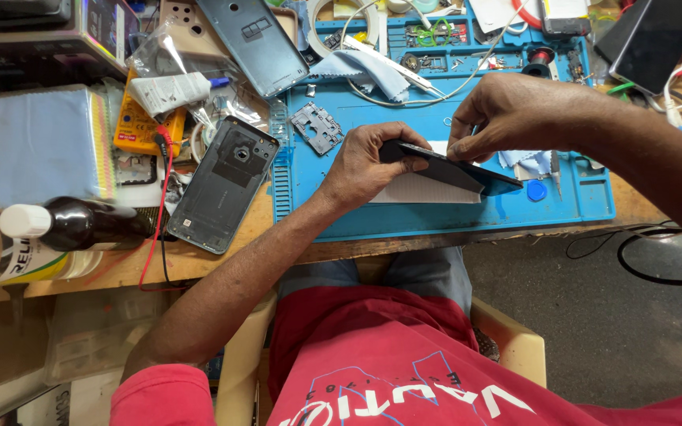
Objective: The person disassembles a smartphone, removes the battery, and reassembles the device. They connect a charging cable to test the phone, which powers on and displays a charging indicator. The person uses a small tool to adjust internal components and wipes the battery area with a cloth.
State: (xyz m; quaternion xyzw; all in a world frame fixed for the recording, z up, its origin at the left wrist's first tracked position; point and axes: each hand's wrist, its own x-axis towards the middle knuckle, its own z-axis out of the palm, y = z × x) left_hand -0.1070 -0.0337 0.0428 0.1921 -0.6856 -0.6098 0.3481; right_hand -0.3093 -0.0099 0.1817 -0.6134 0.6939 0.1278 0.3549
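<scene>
Gripping the near end of a thin, dark, flat rectangular phone [451, 170], the left hand [369, 166] wraps its fingers over the top edge with the thumb underneath, holding the device tilted just above a blue silicone work mat [436, 217]. At the far upper edge of the same phone, the right hand [507, 114] pinches with thumb and forefinger closed on it; whether a small tool sits between those fingertips cannot be told. Directly under the phone lies a white rectangular sheet [424, 191], flat on the mat. Just right of the phone's lower corner rests a small round blue pick [537, 190], and beside that a slim metal pair of tweezers [556, 175]. Left of the left hand, a small grey perforated metal plate [316, 127] lies on the mat. Beyond the mat's left edge, on the wooden bench, a dark grey plastic phone back cover [222, 185] with a round camera opening lies face down, a red wire [155, 229] running beside it. Farther left stands a yellow handheld multimeter [140, 126], and at the bench's near left corner a dark brown bottle with a white cap [69, 223] lies on its side. Along the mat's far edge sit a pale blue cloth [369, 71] and a white cable [451, 87].
</scene>
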